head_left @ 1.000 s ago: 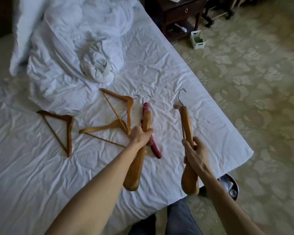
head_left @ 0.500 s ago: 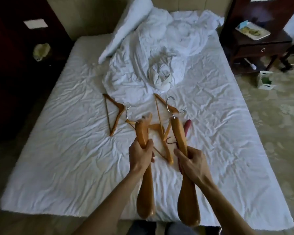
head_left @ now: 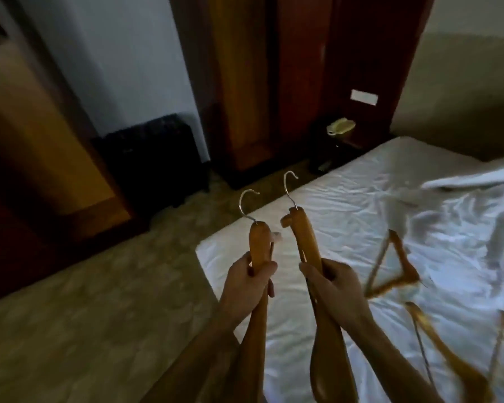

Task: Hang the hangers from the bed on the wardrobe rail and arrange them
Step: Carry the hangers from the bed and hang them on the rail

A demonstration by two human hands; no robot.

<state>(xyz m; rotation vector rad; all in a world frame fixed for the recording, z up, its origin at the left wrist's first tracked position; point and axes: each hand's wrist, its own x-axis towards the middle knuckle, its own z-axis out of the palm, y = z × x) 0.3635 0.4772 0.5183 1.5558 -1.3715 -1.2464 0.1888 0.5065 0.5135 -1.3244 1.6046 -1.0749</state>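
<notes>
The left hand gripped one wooden hanger, fingers curled round it; the right hand gripped a second hanger likewise, both above the bed's near corner. Three more hangers lay on the bed's right side.

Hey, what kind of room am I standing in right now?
Probably a hotel bedroom: a bed with white sheets, a tall dark wooden wardrobe beside it, and a telephone on the bedside stand.
</notes>
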